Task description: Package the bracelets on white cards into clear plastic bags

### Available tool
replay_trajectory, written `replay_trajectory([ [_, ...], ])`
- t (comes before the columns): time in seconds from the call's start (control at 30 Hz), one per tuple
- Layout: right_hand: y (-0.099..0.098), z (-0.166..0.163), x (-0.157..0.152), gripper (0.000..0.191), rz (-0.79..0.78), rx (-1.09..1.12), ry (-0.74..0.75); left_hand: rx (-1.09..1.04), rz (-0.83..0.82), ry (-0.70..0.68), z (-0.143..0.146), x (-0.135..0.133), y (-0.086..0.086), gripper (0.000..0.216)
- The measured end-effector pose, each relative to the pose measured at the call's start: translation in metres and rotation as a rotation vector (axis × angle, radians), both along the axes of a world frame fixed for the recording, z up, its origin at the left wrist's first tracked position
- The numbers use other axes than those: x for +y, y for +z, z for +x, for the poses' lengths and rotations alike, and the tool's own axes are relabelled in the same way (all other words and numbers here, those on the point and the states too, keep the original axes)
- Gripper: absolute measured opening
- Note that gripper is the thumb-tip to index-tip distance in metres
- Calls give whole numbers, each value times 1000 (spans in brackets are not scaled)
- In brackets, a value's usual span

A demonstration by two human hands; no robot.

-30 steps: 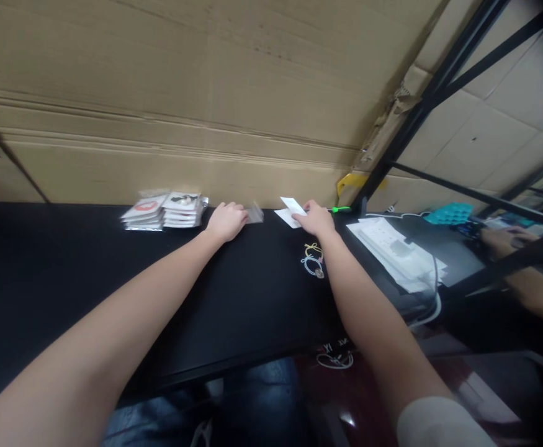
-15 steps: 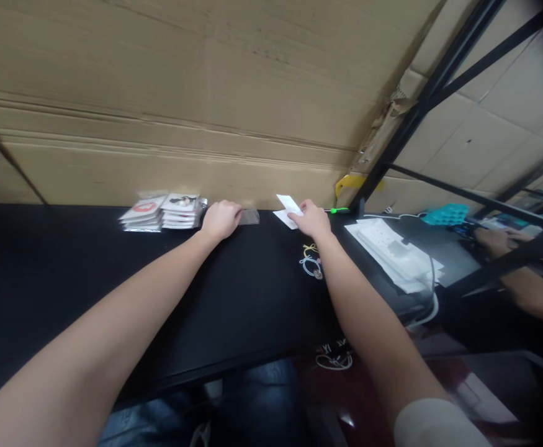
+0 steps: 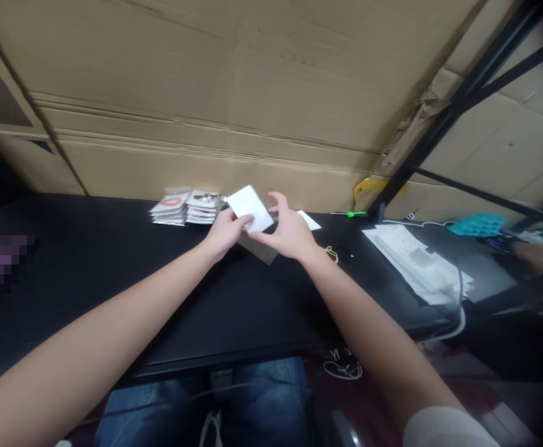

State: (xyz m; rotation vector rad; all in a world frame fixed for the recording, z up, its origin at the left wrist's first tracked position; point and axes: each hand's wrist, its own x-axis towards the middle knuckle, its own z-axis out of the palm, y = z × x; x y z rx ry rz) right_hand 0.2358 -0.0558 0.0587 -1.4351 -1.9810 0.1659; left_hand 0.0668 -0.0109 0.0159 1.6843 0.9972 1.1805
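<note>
Both my hands meet above the black table (image 3: 113, 273), near its far edge. My right hand (image 3: 290, 234) pinches a white card (image 3: 249, 208), tilted up toward me. My left hand (image 3: 224, 231) is closed on the card's lower left edge and on a clear plastic sleeve (image 3: 260, 249) that hangs just under the card. Another white card (image 3: 310, 220) lies flat on the table behind my right hand. A small string bracelet (image 3: 332, 252) lies to the right of my right wrist.
Two stacks of packaged items (image 3: 185, 207) sit at the far edge, left of my hands. A cardboard wall (image 3: 206, 105) stands behind the table. White papers and a cable (image 3: 415, 264) lie at the right. Another person's hand (image 3: 538, 254) shows at far right.
Both hands have drawn back from the table's far edge and come together. The right hand lifted a white card; the left brought the clear sleeve to it.
</note>
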Motion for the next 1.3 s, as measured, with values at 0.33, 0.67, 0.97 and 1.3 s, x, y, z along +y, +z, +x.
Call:
replay_trajectory([
  [0.33, -4, 30, 19, 25, -111, 68, 124, 347, 125, -230, -13, 1, -1, 33],
  [0.67, -15, 99, 39, 25, -421, -4, -181, 886, 551, -88, -14, -8, -14, 23],
  [0.97, -25, 84, 43, 29, -441, 372, -86, 938, 548, -207, -10, -11, -18, 35],
  [1.3, -24, 71, 39, 23, -420, 314, -133, 917, 459, -122, -7, -14, -22, 42],
])
